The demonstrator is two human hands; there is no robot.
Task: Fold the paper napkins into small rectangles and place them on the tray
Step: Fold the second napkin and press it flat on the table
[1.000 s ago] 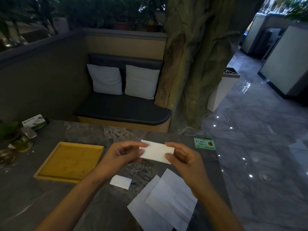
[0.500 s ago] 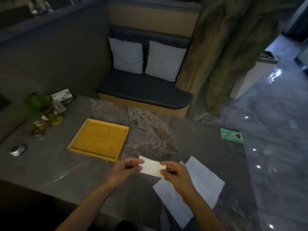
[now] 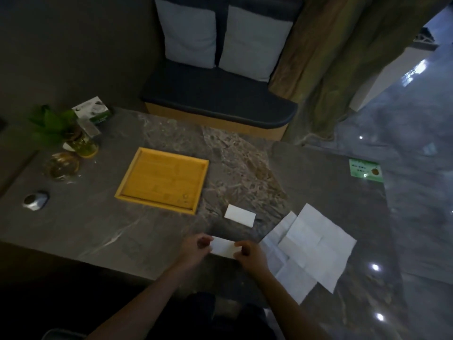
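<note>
My left hand [image 3: 197,246] and right hand [image 3: 247,252] pinch a folded napkin [image 3: 222,246] at the counter [image 3: 103,224] edge, short of the bare tray [image 3: 127,179]; loosened grip, I judge, could spring its creases.

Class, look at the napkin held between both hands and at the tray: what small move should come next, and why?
Probably carry the folded napkin forward and left onto the yellow tray. The left hand and right hand each pinch an end, it already looks a small rectangle, and nothing lies on the tray. Another folded rectangle waits on the table beside it.
</note>
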